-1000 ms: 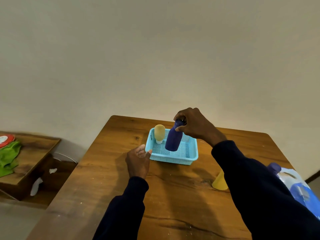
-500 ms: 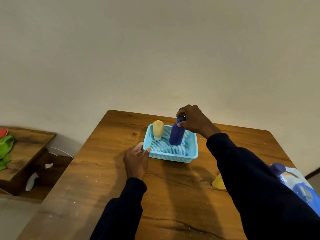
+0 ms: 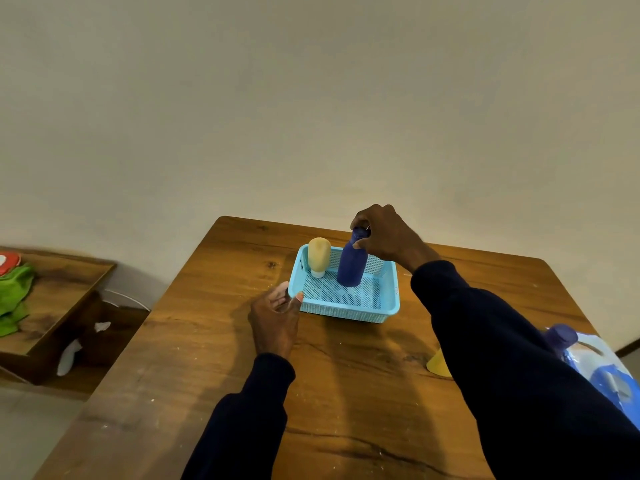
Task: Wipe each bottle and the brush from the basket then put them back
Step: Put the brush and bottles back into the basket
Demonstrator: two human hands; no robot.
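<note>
Basket [image 3: 348, 314] holds two bottles [image 3: 318, 253]: right fingers [image 3: 363, 242] pinch purple bottle [image 3: 351, 268], left fingers [image 3: 281, 293] touch basket.

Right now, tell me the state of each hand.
Left hand: open, fingers touching a corner of the blue basket.
Right hand: gripping the top of the purple bottle.

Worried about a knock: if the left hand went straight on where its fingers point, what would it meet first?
The blue basket: the left hand points at its near left corner, fingertips seemingly touching it. The yellow bottle stands beyond, inside.
</note>
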